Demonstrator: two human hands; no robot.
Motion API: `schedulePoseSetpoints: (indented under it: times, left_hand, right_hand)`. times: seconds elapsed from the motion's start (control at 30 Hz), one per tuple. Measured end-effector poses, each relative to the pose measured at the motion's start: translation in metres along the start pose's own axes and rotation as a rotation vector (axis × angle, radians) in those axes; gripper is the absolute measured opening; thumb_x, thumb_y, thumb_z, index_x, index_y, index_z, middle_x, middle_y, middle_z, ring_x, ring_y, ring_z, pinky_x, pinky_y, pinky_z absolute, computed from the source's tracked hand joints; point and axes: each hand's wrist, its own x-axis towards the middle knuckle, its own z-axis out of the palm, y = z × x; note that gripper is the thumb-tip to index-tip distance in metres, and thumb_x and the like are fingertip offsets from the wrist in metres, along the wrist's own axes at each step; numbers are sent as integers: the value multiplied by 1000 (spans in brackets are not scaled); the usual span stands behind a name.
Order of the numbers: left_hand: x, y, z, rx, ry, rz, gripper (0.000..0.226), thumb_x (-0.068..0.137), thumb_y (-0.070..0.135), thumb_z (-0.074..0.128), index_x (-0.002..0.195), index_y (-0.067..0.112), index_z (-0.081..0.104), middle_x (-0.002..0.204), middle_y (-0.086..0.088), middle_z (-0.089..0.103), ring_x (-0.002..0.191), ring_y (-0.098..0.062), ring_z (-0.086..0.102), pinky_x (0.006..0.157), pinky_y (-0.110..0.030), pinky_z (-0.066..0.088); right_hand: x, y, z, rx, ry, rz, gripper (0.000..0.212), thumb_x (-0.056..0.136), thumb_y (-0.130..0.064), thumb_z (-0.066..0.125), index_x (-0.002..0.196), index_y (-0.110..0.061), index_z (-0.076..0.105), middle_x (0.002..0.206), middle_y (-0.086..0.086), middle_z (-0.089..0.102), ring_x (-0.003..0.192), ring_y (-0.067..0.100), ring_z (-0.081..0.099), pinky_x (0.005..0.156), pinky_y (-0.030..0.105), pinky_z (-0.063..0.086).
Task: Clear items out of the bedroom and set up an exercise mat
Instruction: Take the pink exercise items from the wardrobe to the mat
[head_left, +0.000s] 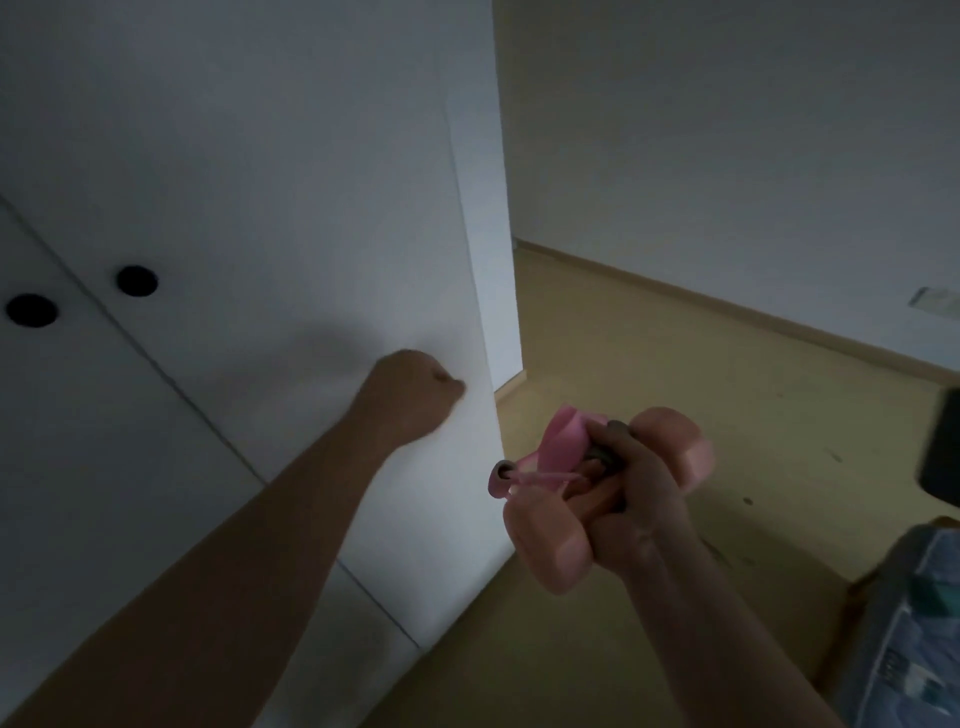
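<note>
In the lower middle of the frame, the right hand (639, 499) has its grip tight around a pink dumbbell (551, 543) and a pink band (561, 434). They are bunched together, I think, so one hand can carry them out. Higher up, in the middle, the left hand (415, 389) is a closed fist holding nothing. It rests against the white cupboard door (311, 208), maybe to push it. Behind is the yellow floor (675, 338).
</note>
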Motion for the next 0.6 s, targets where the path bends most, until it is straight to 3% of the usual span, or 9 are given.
schedulePoseSetpoints:
  times: [0.07, 0.13, 0.23, 0.33, 0.4, 0.5, 0.6]
  left_hand:
    - [4, 47, 12, -102, -133, 73, 33, 90, 42, 60, 82, 17, 80, 84, -2, 76, 83, -18, 69, 77, -28, 52]
    - [12, 98, 27, -220, -244, 114, 42, 92, 50, 55, 78, 19, 81, 77, 4, 75, 74, -13, 69, 76, -29, 54]
    - [29, 153, 53, -278, -336, 120, 63, 87, 65, 54, 79, 7, 78, 76, -8, 74, 73, -21, 69, 74, -34, 54]
    - [47, 186, 80, -340, -389, 130, 70, 77, 67, 65, 80, -2, 72, 67, -14, 63, 61, -22, 58, 60, -34, 47]
    - [60, 212, 97, -402, -424, 156, 60, 78, 59, 70, 78, 0, 73, 67, -9, 65, 62, -21, 60, 60, -36, 47]
    - [76, 235, 114, -493, -424, 150, 38, 81, 47, 74, 76, 10, 77, 78, -9, 75, 79, -21, 70, 73, -38, 56]
    - [108, 271, 138, -524, -406, 165, 31, 81, 43, 75, 75, 13, 77, 71, -5, 73, 75, -19, 71, 68, -35, 55]
  right_hand:
    - [3, -18, -7, -17, 23, -18, 40, 86, -8, 66, 58, -23, 42, 51, -5, 41, 40, 5, 42, 38, 18, 41]
    - [6, -44, -16, -26, 65, -30, 41, 90, -9, 65, 58, -22, 43, 52, -4, 39, 38, 5, 41, 35, 18, 40]
    - [7, -83, -25, -15, 113, -34, 33, 91, -9, 63, 62, -16, 49, 52, -1, 40, 34, 7, 42, 32, 20, 40]
    - [7, -121, -30, 15, 158, -25, 33, 93, -7, 61, 61, -8, 57, 46, 2, 46, 29, 9, 45, 30, 20, 41]
    - [15, -148, -37, 2, 192, -43, 31, 92, -6, 63, 61, -7, 58, 46, 2, 48, 30, 9, 45, 31, 20, 41]
    - [29, -173, -46, 7, 259, -62, 27, 88, -5, 67, 61, -8, 61, 49, 3, 50, 33, 9, 47, 33, 21, 42]
    - [54, -213, -56, 15, 310, -76, 22, 85, -6, 71, 65, -9, 62, 51, 3, 54, 37, 11, 50, 36, 22, 44]
